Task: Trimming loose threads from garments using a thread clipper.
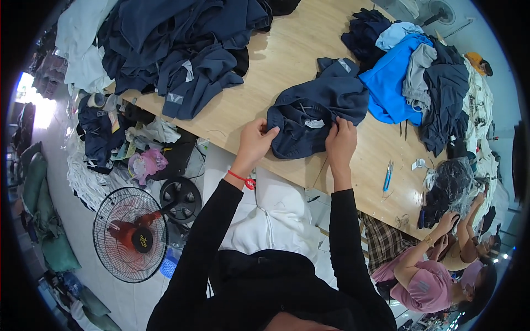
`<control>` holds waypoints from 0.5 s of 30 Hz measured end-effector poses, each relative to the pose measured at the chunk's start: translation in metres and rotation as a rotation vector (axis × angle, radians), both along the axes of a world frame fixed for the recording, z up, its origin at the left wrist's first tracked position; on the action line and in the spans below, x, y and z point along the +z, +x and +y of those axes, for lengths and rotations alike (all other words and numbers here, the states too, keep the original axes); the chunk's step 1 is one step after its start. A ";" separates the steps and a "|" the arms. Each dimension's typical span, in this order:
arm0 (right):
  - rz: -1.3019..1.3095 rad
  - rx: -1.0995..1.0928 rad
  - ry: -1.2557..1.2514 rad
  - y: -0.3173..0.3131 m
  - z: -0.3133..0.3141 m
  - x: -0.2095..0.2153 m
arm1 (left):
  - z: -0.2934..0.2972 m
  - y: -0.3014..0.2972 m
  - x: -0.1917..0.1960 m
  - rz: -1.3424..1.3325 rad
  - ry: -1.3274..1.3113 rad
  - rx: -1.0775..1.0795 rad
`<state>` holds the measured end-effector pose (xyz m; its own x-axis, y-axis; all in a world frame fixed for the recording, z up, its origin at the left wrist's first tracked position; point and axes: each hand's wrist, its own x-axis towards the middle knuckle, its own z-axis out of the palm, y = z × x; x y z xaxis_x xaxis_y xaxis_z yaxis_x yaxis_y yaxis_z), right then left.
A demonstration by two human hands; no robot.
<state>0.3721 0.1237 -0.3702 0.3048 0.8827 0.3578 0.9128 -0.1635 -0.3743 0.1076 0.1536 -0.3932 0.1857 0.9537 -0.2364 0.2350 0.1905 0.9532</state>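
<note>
A pair of dark navy shorts lies on the wooden table in front of me, its gathered waistband facing me and held apart. My left hand pinches the left side of the waistband between thumb and fingers. On the opposite side, my right hand is closed on the waistband's edge. Inside the opening a white label and a bit of cord show. A pale patch marks the far end of the shorts.
A big heap of navy garments covers the table's far left. Bright blue cloth and grey pieces lie at right. Blue-handled thread snips rest nearer. A standing fan is at left; a person in pink works at right.
</note>
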 end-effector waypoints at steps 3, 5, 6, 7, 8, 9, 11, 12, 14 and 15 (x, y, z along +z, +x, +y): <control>0.541 -0.069 -0.133 0.009 -0.025 0.018 | -0.022 -0.015 0.006 -0.560 -0.199 0.072; 1.275 -0.107 -0.010 0.052 -0.064 -0.011 | -0.036 -0.034 0.017 -1.045 -0.684 0.141; 1.763 -0.122 -0.025 0.055 -0.078 -0.006 | -0.047 -0.053 0.022 -1.042 -0.678 0.161; 1.767 -0.119 -0.035 0.057 -0.089 0.003 | -0.056 -0.068 0.031 -1.089 -0.695 0.153; 2.009 -0.232 -0.033 0.057 -0.101 0.013 | -0.063 -0.079 0.041 -1.137 -0.717 0.143; 2.246 -0.364 -0.025 0.060 -0.115 0.019 | -0.065 -0.083 0.056 -1.120 -0.771 0.244; 2.284 -0.247 -0.067 0.065 -0.132 0.041 | -0.065 -0.096 0.062 -1.152 -0.808 0.327; 2.280 -0.286 -0.062 0.054 -0.130 0.071 | -0.066 -0.103 0.070 -1.206 -0.770 0.304; 2.330 -0.277 -0.041 0.056 -0.139 0.096 | -0.062 -0.100 0.098 -1.178 -0.702 0.287; 2.254 -0.237 -0.017 0.053 -0.142 0.107 | -0.063 -0.102 0.105 -1.172 -0.710 0.292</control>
